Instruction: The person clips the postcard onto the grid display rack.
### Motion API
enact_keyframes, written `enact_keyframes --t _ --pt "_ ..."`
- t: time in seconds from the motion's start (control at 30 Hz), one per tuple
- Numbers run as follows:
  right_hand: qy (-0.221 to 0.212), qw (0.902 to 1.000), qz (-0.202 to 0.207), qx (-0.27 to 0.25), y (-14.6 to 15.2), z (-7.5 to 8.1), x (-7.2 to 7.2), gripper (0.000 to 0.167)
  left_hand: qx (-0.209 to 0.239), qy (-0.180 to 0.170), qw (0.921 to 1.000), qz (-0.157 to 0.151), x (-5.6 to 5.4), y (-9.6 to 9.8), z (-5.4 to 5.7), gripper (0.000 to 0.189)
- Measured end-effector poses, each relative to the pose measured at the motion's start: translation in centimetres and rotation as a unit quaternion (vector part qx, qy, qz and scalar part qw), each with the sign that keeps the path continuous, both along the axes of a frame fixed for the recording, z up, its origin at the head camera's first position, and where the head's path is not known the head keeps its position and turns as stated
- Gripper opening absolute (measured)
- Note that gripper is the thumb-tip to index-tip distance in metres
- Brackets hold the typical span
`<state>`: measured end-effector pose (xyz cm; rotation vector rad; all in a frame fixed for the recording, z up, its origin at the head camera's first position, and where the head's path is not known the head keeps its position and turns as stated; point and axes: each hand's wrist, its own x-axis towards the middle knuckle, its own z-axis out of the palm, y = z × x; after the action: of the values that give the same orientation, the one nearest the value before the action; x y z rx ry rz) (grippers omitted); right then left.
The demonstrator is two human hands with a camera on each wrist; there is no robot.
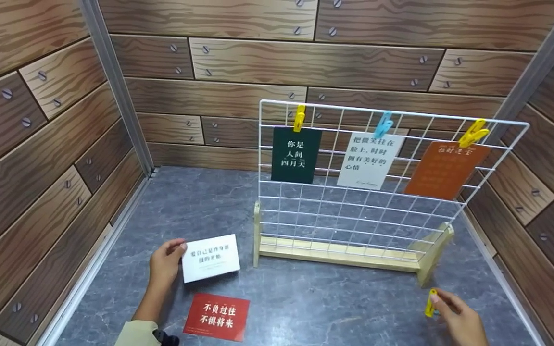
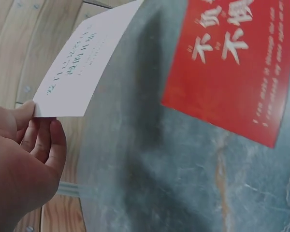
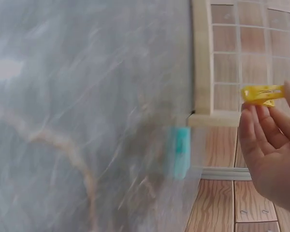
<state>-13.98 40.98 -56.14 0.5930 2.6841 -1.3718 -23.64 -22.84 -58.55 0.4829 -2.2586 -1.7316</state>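
Note:
By its left edge, my left hand (image 1: 165, 263) pinches a white card (image 1: 211, 259) with dark printed characters, tilted up off the tabletop in the left wrist view. A red card (image 1: 218, 317) with white characters lies flat on the table just in front of it. Over at the right, my right hand (image 1: 462, 317) holds a yellow clothespin (image 1: 431, 303) between thumb and fingers. Below that hand, a teal clothespin (image 3: 181, 152) lies on the table in the right wrist view; in the head view the hand mostly hides it.
A white wire grid (image 1: 354, 216) stands in a pale wooden base (image 1: 339, 257). Clipped along its top are a dark green card (image 1: 296, 156), a white card (image 1: 371, 163) and an orange card (image 1: 445, 170), by yellow and blue clothespins. Wood-patterned walls (image 1: 258, 57) enclose the grey marbled table (image 1: 195, 197).

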Motion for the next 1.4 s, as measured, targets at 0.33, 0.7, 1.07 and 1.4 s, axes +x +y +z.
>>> enact_keyframes --t 0.33,0.7,1.07,1.4 --pt "0.003 0.9800 -0.038 -0.195 -1.7 1.8 0.2 0.086 0.013 0.027 0.9995 -0.005 1.3 1.6 2.3 0.027" --pt "0.086 0.9725 -0.018 -0.216 -3.7 2.2 0.5 0.062 0.078 0.070 0.9913 -0.080 2.1 5.0 4.2 0.022" --pt "0.120 0.9756 0.000 -0.184 -5.6 2.2 -0.2 0.042 0.122 0.049 0.9734 -0.187 3.1 8.5 4.4 0.028" --pt "0.209 0.9596 0.049 -0.182 -8.6 1.9 -0.7 0.038 0.121 0.053 0.9554 -0.265 3.0 10.9 3.9 0.030"
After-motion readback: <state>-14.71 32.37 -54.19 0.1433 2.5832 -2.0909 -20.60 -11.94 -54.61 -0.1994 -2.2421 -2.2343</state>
